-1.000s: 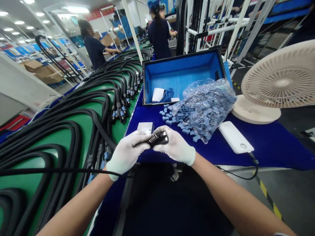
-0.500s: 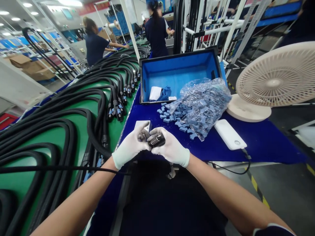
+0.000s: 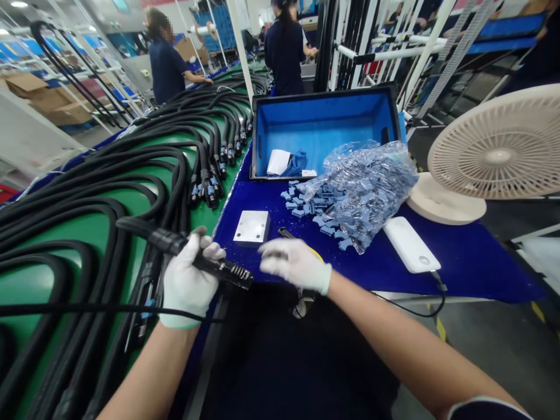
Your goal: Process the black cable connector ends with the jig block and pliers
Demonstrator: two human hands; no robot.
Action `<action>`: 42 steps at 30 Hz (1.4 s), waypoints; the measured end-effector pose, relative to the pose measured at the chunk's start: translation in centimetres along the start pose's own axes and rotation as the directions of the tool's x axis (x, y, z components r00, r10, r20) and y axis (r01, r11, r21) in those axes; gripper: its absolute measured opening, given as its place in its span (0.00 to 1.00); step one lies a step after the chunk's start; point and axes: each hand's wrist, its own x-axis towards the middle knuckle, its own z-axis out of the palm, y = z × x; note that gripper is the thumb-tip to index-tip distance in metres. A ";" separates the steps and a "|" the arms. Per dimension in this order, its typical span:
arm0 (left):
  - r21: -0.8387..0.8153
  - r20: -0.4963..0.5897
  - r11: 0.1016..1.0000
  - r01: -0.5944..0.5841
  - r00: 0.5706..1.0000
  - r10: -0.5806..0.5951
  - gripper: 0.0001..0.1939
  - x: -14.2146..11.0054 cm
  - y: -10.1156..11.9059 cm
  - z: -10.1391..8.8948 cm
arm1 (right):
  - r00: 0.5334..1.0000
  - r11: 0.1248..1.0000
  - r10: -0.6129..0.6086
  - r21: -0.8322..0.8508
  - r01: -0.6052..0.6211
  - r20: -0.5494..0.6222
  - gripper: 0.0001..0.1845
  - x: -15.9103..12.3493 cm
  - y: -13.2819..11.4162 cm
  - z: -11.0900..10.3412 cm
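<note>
The left hand (image 3: 188,280) grips a black cable plug (image 3: 223,269), and the open right hand (image 3: 294,265) is empty by the bench edge (image 3: 394,290)

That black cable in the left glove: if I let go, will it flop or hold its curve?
The black cable in the left hand will probably hold a loose curve rather than flop: the other cables lie in wide, smooth loops without kinks. Its thick jacket suggests fair weight, and the ribbed collar near its end probably flexes most.

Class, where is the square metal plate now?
In the head view, the square metal plate lies on the blue cloth, in front of the blue tote, left of the loose blue parts.
</note>
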 end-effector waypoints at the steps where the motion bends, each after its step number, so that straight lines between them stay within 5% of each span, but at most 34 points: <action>1: 0.024 0.005 0.998 -0.052 0.999 0.052 0.09 0.8 0.6 0.3 | 0.989 0.950 0.068 -0.295 -0.105 -0.133 0.17 1.3 0.7 -1.5; 2: 0.092 0.030 0.990 -0.111 0.994 0.108 0.09 1.6 1.2 0.8 | 0.963 0.802 0.152 -0.542 -0.253 -0.225 0.16 2.7 1.5 -2.9; 4: 0.245 0.098 0.944 -0.220 0.975 0.201 0.09 3.3 2.1 2.1 | 0.940 0.690 0.204 -0.641 -0.336 -0.273 0.14 5.1 2.8 -5.2; 8: 0.391 0.216 0.838 -0.380 0.923 0.318 0.12 7.6 2.3 4.4 | 0.954 0.638 0.191 -0.709 -0.300 -0.231 0.16 7.6 4.4 -6.4; 12: 0.456 0.279 0.782 -0.426 0.902 0.328 0.13 10.9 1.1 4.5 | 0.971 0.612 0.195 -0.756 -0.233 -0.141 0.18 7.5 5.2 -6.3; 17: 0.526 0.269 0.747 -0.407 0.913 0.308 0.14 11.7 -0.5 3.2 | 0.986 0.639 0.162 -0.760 -0.124 -0.024 0.15 6.9 5.3 -7.7; 20: 0.639 0.219 0.654 -0.406 0.910 0.351 0.14 11.6 -1.1 2.9 | 0.997 0.749 0.020 -0.660 -0.063 -0.073 0.17 7.1 4.5 -7.8; 24: 0.706 0.205 0.594 -0.385 0.915 0.349 0.14 11.7 -0.9 2.9 | 0.977 0.930 -0.137 -0.361 0.070 -0.164 0.16 8.7 2.3 -5.6; 28: 0.708 0.292 0.596 -0.378 0.926 0.240 0.14 12.1 0.2 2.5 | 0.980 0.973 -0.186 -0.154 0.173 -0.070 0.08 11.1 0.4 -2.7; 31: 0.712 0.315 0.578 -0.398 0.917 0.244 0.15 12.4 0.6 2.1 | 0.985 0.980 -0.170 -0.103 0.168 -0.014 0.07 13.0 -0.2 -1.5; 36: 0.665 0.285 0.669 -0.331 0.941 0.182 0.16 12.9 0.2 1.8 | 0.987 0.991 -0.120 -0.042 0.125 0.106 0.17 15.5 0.4 -0.8; 42: 0.598 0.297 0.731 -0.327 0.938 0.177 0.16 13.0 0.1 1.5 | 0.990 0.987 -0.056 -0.145 0.075 0.129 0.24 16.6 0.9 -1.1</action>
